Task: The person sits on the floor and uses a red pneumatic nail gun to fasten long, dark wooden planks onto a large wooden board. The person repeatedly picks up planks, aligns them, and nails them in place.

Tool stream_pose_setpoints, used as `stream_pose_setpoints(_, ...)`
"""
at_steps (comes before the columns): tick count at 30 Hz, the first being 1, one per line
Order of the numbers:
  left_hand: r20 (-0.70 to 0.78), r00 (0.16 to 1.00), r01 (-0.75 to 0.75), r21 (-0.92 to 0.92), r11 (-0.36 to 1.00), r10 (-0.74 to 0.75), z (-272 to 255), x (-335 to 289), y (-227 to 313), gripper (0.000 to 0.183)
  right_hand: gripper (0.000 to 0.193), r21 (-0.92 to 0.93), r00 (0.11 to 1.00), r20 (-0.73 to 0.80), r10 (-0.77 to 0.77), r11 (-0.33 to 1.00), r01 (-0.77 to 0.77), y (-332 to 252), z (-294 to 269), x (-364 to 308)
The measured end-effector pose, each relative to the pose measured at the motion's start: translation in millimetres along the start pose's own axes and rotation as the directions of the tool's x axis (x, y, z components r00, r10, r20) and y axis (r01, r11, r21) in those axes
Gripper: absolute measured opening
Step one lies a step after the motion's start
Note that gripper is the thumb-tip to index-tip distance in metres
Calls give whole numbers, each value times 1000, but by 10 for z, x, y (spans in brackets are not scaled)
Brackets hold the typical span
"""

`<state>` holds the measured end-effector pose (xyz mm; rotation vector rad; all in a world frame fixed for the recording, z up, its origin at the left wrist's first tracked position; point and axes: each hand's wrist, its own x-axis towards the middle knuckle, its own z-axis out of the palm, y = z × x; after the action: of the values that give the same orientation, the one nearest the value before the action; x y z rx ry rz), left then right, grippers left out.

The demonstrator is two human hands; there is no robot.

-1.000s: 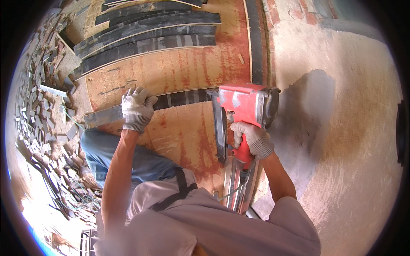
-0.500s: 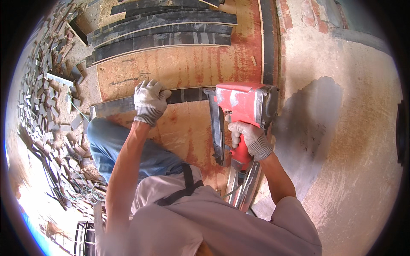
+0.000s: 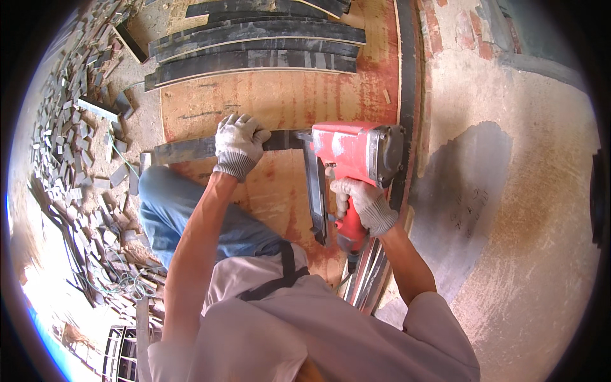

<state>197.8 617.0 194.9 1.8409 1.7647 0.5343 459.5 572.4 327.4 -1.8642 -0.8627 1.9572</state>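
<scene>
My left hand (image 3: 240,141), in a pale knitted glove, is closed over a dark wooden strip (image 3: 188,150) lying across a reddish-stained wooden board (image 3: 254,95). Its fingers curl over the strip's far edge. To its right, my right hand (image 3: 364,202), also gloved, is wrapped round the handle of a red nail gun (image 3: 347,149). The gun's black nose is at the strip, a short way right of my left hand. A long black magazine (image 3: 316,197) runs from the nose back toward me. The gun body hides the strip's right end.
Several dark strips (image 3: 261,60) lie stacked on the board's far part. Small wood offcuts (image 3: 76,153) litter the floor at left, with a thin green cord (image 3: 124,159) among them. A dark rail (image 3: 407,70) runs along the board's right edge, beside bare concrete (image 3: 528,191).
The nail gun has moved left along the strip, closer to my left hand. My left hand keeps its place on the strip; the whole view has shifted slightly.
</scene>
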Motion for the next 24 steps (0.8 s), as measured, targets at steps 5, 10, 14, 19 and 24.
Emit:
stream_pose_setpoints(5,-517,836,376,299,877,-182,-180,-344,-743,44,26,22,998,-55,34,999,-32,-1,67,-19)
stream_pose_setpoints(10,-210,556,828,227,513,-804,-908,-578,-1268,77,12,52,998,-47,30,998,-27,75,-18,-36)
stream_pose_setpoints(14,96,593,805,-58,590,-799,-755,-702,-2013,63,12,105,998,-64,-19,994,26,54,-25,-58)
stream_pose_setpoints(19,344,441,796,-577,184,-829,-519,-626,-1307,44,19,228,994,-106,16,974,9,88,-98,-197)
stream_pose_setpoints(24,583,386,744,-655,-133,-715,-67,-718,-643,36,18,212,992,-128,11,977,16,230,-191,-391)
